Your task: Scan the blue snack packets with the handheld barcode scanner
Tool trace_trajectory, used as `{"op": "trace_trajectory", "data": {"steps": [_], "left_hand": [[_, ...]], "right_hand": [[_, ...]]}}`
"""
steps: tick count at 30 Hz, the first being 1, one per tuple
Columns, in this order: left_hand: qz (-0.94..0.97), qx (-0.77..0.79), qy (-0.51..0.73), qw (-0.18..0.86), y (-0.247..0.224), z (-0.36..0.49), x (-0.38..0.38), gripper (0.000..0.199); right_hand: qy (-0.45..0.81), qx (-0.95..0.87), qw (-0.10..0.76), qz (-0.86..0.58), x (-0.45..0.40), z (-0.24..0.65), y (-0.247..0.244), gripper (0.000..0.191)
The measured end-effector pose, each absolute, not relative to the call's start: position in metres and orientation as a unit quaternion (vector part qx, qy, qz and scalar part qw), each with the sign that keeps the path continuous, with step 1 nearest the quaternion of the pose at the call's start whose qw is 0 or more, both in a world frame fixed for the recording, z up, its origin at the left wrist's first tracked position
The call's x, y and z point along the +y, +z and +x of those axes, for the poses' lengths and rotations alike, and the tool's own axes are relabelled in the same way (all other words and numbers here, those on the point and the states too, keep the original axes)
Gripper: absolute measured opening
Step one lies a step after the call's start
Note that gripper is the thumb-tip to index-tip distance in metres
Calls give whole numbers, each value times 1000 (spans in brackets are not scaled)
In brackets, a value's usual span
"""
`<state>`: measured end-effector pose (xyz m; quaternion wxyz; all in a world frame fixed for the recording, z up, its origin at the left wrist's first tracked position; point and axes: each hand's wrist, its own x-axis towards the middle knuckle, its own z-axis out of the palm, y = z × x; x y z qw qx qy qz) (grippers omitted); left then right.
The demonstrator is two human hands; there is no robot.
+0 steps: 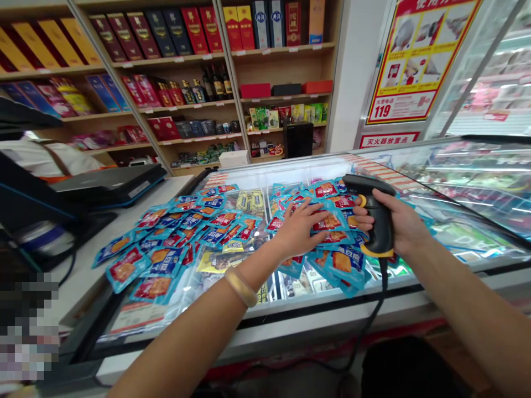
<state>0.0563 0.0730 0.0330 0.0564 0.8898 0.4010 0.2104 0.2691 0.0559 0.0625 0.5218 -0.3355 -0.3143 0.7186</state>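
Freezer glass (468,193) under foil packets (332,221); left hand (298,229) flat on them; right hand (404,221) grips plastic scanner (379,226).

Glossy plastic snack packets (345,266), matt plastic barcode scanner (380,232)

Black corded handheld barcode scanner (375,215), yellow trim, held tilted upright; blue-and-orange snack packets (329,222) scattered overlapping across glass freezer lid (468,221).

Conv. store: liquor shelves (282,48), snack packs (155,266), freezer (290,323).
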Motion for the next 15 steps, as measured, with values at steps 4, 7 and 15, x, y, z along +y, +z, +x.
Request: {"op": "trace_trajectory", "data": {"steps": [4, 7, 15], "left_hand": [[875, 418, 239, 49, 38, 41, 71, 48], [849, 457, 264, 28, 40, 14, 77, 47], [680, 692, 222, -93, 43, -81, 88, 48]], "right_hand": [[729, -288, 531, -320, 56, 263, 68, 13], [737, -290, 527, -309, 58, 251, 76, 12], [783, -319, 458, -274, 76, 171, 96, 22]]}}
